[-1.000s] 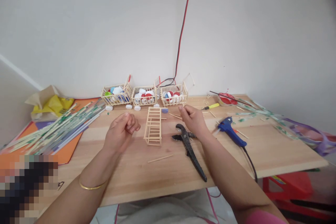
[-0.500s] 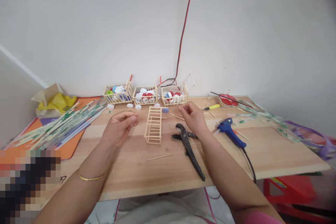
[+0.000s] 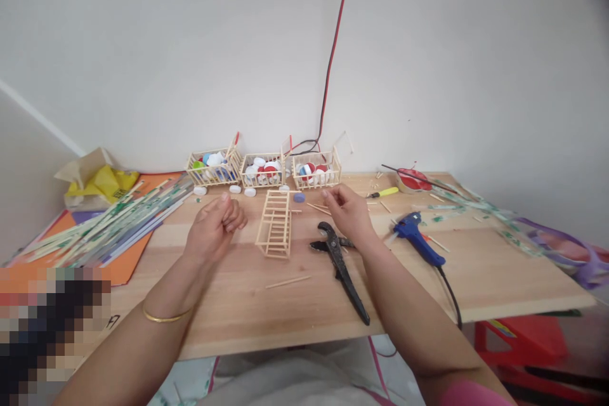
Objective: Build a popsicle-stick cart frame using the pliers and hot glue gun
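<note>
My left hand (image 3: 214, 223) is closed left of a small ladder-like frame of thin wooden sticks (image 3: 276, 223), its thumb pressed on the curled fingers. Beyond the frame's right side my right hand (image 3: 349, 212) has thumb and forefinger together; whatever either hand may grip is hidden. Neither hand touches the frame, which lies on the wooden table (image 3: 228, 323). A blue bottle cap (image 3: 299, 197) is by its far end. One loose stick (image 3: 288, 281) lies nearer me. Black-handled cutters (image 3: 340, 269) rest just below my right hand, jaws towards the wall.
Three stick-built carts (image 3: 214, 168) filled with bottle caps stand along the wall. On the right are a blue glue gun (image 3: 419, 239) with its cord, a yellow-handled tool (image 3: 384, 193) and a red bowl (image 3: 413, 179). Wrapped sticks (image 3: 118, 222) cover orange sheets at left.
My left hand has turned, its thumb now higher and its fingers more curled. The stick frame has shifted slightly left and sits at a different slant. My right hand has barely moved.
</note>
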The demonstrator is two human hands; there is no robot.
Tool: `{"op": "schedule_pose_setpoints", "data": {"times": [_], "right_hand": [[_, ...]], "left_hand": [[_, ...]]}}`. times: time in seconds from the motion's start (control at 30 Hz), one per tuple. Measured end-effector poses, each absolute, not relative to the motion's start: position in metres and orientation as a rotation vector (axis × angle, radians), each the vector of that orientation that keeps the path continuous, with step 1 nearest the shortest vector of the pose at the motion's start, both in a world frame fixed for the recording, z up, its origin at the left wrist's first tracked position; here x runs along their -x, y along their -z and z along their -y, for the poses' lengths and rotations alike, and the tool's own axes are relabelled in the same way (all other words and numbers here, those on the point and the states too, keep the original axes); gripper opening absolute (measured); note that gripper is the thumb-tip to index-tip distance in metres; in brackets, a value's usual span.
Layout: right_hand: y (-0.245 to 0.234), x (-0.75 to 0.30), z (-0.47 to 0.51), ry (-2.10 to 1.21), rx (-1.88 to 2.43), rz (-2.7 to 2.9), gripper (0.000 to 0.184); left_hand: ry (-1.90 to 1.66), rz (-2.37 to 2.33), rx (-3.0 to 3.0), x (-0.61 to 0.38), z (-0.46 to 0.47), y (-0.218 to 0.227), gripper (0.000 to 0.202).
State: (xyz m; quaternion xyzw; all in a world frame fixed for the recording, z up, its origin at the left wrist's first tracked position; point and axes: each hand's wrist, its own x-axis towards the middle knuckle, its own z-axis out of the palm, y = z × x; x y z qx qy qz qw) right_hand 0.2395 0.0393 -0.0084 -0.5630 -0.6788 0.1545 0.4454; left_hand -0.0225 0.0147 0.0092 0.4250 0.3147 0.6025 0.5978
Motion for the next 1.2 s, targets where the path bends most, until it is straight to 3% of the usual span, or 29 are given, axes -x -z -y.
{"op": "schedule_pose_setpoints", "data": {"times": [0.17, 0.43, 0.63, 0.7, 0.77, 0.83, 0.9, 1.0, 1.07, 1.13, 1.2], "right_hand": [[0.007, -0.239, -0.038, -0.380, 1.388, 1.696, 0.031], [0.008, -0.238, -0.035, -0.389, 1.362, 1.733, 0.035], [0.007, -0.238, -0.036, -0.348, 1.360, 1.732, 0.038], [0.007, -0.238, -0.036, -0.352, 1.361, 1.749, 0.038], [0.007, -0.238, -0.036, -0.374, 1.354, 1.780, 0.038], [0.007, -0.238, -0.035, -0.411, 1.322, 1.831, 0.037], [0.006, -0.238, -0.034, -0.468, 1.280, 1.880, 0.035], [-0.003, -0.239, -0.030, -0.526, 1.248, 1.862, 0.036], [-0.015, -0.242, -0.025, -0.495, 1.277, 1.766, 0.040], [-0.030, -0.246, -0.017, -0.426, 1.303, 1.628, 0.038], [-0.044, -0.250, -0.005, -0.354, 1.294, 1.540, 0.031]], "left_hand": [[-1.367, -0.679, -1.010, 0.020, -0.010, -0.011, 0.054], [-1.305, -0.638, -1.114, 0.021, -0.009, -0.011, 0.024], [-1.544, -0.738, -1.287, 0.022, -0.009, -0.006, 0.044], [-1.589, -0.815, -1.316, 0.022, -0.011, -0.005, 0.035], [-1.580, -0.889, -1.323, 0.023, -0.014, -0.004, 0.012], [-1.561, -0.973, -1.318, 0.025, -0.017, -0.001, 0.029], [-1.572, -1.085, -1.323, 0.027, -0.021, 0.003, 0.017], [-1.613, -1.193, -1.361, 0.031, -0.024, 0.006, 0.026], [-1.601, -1.107, -1.367, 0.031, -0.025, 0.006, 0.012], [-1.579, -1.019, -1.334, 0.031, -0.025, 0.005, 0.023], [-1.596, -1.066, -1.306, 0.030, -0.025, 0.005, 0.021]]}}
